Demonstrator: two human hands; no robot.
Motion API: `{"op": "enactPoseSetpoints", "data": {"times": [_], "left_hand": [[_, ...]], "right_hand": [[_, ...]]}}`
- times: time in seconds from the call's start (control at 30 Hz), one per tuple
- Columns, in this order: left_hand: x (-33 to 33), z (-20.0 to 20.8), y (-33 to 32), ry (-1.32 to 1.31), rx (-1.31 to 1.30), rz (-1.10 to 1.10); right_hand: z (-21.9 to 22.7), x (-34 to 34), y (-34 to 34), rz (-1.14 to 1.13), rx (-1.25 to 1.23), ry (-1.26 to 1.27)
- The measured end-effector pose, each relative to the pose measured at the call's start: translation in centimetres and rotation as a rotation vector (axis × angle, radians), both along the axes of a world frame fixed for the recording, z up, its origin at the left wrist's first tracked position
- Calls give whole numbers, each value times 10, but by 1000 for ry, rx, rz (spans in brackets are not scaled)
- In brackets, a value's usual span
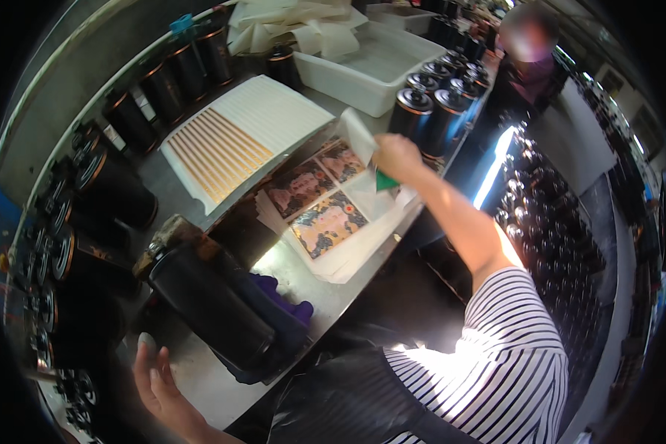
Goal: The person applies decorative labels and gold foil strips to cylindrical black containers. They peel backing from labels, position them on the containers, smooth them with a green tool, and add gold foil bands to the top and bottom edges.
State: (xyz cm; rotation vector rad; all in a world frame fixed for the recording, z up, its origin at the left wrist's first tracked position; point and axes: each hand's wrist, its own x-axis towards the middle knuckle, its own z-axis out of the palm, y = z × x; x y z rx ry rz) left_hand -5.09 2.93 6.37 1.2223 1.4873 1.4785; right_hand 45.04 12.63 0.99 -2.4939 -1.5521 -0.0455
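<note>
My right hand [397, 157] is closed at the far edge of a stack of printed decal sheets [320, 214], with a curled pale piece of paper [358, 136] at its fingers. A green flat piece [385, 180] shows just under this hand; whether it is also gripped is hidden. On the near left, my left hand [163, 392] is empty, its fingers apart, beside a matte black bottle [209, 300]. That bottle lies tilted on a dark padded rest, with a purple cloth [296, 300] by it.
Behind the stack lies a sheet with gold stripes [218, 152]. Black bottles [129, 118] line the left edge; several more [411, 111] stand far right. A white plastic tub [370, 70] and crumpled paper [296, 26] are at the back. Another person [533, 66] is beyond the table.
</note>
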Motion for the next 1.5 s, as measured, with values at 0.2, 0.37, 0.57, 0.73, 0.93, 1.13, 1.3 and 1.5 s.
{"op": "enactPoseSetpoints", "data": {"times": [0.2, 0.37, 0.57, 0.73, 0.93, 1.13, 1.3, 1.5], "left_hand": [[22, 22, -4, 210, 137, -83], [98, 51, 8, 249, 296, -730], [140, 51, 38, -78, 8, -721], [133, 41, 30, -316, 60, -628], [134, 24, 45, -195, 84, -561], [70, 71, 45, -85, 172, -90], [-12, 104, 40, 120, 172, 113], [-20, 116, 26, 175, 17, -219]], "right_hand": [[96, 35, -69, 403, 313, 871], [128, -53, -101, 550, 586, 1252], [125, -108, -111, 646, 607, 1568], [113, -127, -114, 642, 633, 1641], [92, -117, -118, 547, 639, 1644], [87, -57, -106, 429, 496, 1576], [107, -28, -47, 990, -409, 1325], [177, 73, 123, 243, 721, 1286]]}}
